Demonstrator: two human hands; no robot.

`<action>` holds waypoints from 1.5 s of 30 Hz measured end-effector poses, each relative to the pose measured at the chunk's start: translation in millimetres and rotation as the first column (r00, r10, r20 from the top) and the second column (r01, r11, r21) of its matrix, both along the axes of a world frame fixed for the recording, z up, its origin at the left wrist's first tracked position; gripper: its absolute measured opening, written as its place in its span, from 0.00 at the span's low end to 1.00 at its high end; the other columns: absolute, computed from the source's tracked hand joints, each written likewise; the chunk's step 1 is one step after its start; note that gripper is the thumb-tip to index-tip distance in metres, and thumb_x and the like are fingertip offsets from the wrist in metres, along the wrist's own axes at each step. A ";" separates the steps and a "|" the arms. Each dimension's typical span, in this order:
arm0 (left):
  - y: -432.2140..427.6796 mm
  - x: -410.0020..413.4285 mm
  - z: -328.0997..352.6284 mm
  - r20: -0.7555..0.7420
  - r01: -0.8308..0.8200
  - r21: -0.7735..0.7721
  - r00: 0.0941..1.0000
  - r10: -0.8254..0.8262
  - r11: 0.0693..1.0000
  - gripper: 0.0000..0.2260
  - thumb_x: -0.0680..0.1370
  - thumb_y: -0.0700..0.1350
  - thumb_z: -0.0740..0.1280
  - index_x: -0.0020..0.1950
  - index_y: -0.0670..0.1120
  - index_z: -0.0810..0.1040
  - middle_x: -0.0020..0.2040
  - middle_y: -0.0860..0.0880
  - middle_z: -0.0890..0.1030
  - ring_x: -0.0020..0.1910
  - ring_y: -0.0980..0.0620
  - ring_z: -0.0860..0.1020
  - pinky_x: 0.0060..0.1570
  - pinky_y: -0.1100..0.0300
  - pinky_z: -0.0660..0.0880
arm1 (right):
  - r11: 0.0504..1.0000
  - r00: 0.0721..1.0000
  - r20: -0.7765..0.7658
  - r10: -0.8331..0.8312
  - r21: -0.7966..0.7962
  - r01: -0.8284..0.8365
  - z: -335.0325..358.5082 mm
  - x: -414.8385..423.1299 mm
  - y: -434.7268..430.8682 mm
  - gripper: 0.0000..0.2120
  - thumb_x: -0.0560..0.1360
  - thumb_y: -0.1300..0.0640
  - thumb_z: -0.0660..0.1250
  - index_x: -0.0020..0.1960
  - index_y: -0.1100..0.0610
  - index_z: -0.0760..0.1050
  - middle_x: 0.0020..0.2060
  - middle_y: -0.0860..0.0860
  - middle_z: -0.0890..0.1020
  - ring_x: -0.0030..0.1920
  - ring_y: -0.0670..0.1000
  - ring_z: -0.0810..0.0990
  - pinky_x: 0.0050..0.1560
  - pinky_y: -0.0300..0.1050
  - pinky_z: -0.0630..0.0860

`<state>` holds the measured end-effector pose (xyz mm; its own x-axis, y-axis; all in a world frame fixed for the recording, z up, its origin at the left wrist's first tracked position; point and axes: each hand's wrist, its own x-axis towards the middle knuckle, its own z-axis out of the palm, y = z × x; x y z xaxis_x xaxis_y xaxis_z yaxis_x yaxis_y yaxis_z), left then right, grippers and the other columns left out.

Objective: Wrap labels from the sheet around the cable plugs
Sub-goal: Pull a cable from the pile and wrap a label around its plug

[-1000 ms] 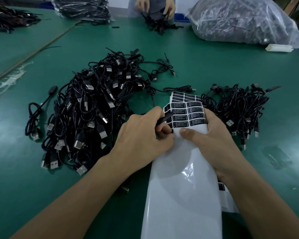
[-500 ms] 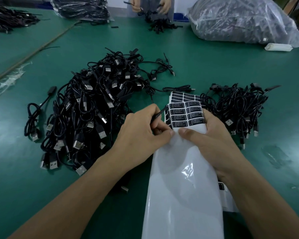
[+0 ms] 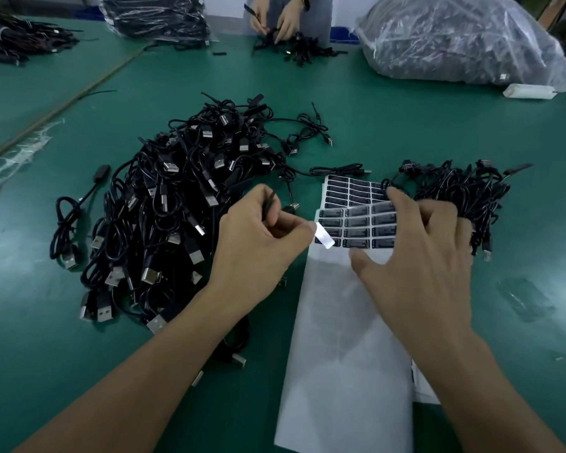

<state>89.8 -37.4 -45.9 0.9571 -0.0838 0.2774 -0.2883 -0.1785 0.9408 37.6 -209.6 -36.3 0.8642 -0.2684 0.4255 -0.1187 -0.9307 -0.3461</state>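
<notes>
Label [image 3: 324, 238] at sheet [image 3: 340, 354] left edge, between hands [image 3: 255, 243] [image 3: 419, 256]

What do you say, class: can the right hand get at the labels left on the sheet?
Probably yes: the right hand, open and empty, spreads over the label sheet, whose rows lie uncovered; the left hand, pinching a peeled label, is aside.
</notes>
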 end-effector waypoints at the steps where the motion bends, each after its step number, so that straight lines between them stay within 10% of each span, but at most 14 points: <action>1: -0.1 0.1 0.7 0.008 -0.007 0.008 1.000 0.007 1.000 0.21 0.73 0.39 0.74 0.38 0.49 0.60 0.35 0.48 0.85 0.32 0.46 0.79 0.35 0.58 0.77 | 1.000 0.996 0.081 0.022 -0.020 -0.020 0.2 0.2 2.1 0.34 0.68 0.51 0.78 0.70 0.55 0.71 0.58 0.57 0.70 0.56 0.54 0.63 0.57 0.49 0.66; 6: -3.1 -2.8 2.8 0.030 -0.025 0.052 0.999 0.023 0.998 0.19 0.70 0.42 0.72 0.38 0.48 0.59 0.33 0.50 0.84 0.37 0.33 0.79 0.39 0.41 0.79 | 0.986 0.951 0.264 0.164 -0.046 -0.158 -3.4 3.1 10.7 0.15 0.69 0.49 0.77 0.52 0.55 0.80 0.49 0.53 0.73 0.50 0.52 0.67 0.50 0.44 0.66; 14: -5.2 0.0 -4.6 0.024 -0.024 0.078 0.999 0.022 0.997 0.23 0.71 0.37 0.75 0.37 0.48 0.59 0.32 0.52 0.85 0.24 0.65 0.72 0.28 0.72 0.67 | 0.946 0.910 0.268 0.317 -0.022 -0.323 -15.2 10.4 24.9 0.09 0.68 0.58 0.79 0.42 0.60 0.81 0.38 0.52 0.79 0.42 0.55 0.75 0.46 0.43 0.69; 23: -4.2 -3.5 0.7 0.009 -0.036 0.060 0.999 0.035 0.998 0.17 0.72 0.46 0.71 0.37 0.48 0.62 0.33 0.48 0.82 0.36 0.47 0.83 0.41 0.40 0.80 | 0.943 0.923 0.285 0.258 0.134 -0.304 -12.4 9.0 29.5 0.03 0.72 0.59 0.72 0.42 0.57 0.84 0.36 0.51 0.81 0.41 0.53 0.76 0.44 0.39 0.68; 30: -3.8 -6.0 6.5 -0.019 0.090 -0.100 0.996 -0.093 0.991 0.16 0.69 0.52 0.68 0.38 0.47 0.61 0.41 0.30 0.79 0.44 0.30 0.79 0.47 0.42 0.82 | 0.797 0.919 0.315 0.238 0.477 -0.370 -2.8 6.3 25.8 0.10 0.74 0.63 0.73 0.42 0.47 0.83 0.37 0.42 0.81 0.40 0.42 0.78 0.43 0.30 0.71; 34: -5.1 -6.1 3.6 -0.033 0.132 -0.042 0.991 -0.133 0.990 0.16 0.71 0.42 0.71 0.40 0.47 0.62 0.42 0.50 0.87 0.47 0.44 0.85 0.49 0.46 0.82 | 0.566 0.924 0.313 0.219 0.731 -0.382 6.0 7.1 22.4 0.11 0.75 0.62 0.72 0.41 0.46 0.83 0.34 0.46 0.85 0.33 0.43 0.78 0.35 0.34 0.75; 39: -5.5 -6.8 3.9 -0.034 0.176 -0.055 0.983 -0.178 0.983 0.19 0.72 0.41 0.74 0.40 0.47 0.61 0.41 0.51 0.87 0.37 0.56 0.81 0.37 0.63 0.74 | 0.467 0.923 0.295 0.249 0.798 -0.381 8.1 7.1 23.4 0.10 0.75 0.63 0.72 0.41 0.49 0.84 0.35 0.45 0.86 0.37 0.42 0.83 0.40 0.33 0.78; 45: -4.4 -7.1 8.4 -0.002 0.155 -0.058 0.988 -0.155 0.986 0.19 0.73 0.38 0.74 0.40 0.47 0.61 0.40 0.51 0.87 0.40 0.36 0.80 0.36 0.55 0.74 | 0.451 0.914 0.298 0.276 0.799 -0.397 6.9 7.2 23.1 0.11 0.76 0.63 0.72 0.42 0.48 0.85 0.37 0.46 0.87 0.41 0.46 0.85 0.44 0.35 0.79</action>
<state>82.7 -41.8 -37.6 0.9355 -0.2151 0.2804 -0.3025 -0.0774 0.9500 44.9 -186.5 -29.4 0.9330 -0.2435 0.2651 0.2313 -0.1586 -0.9599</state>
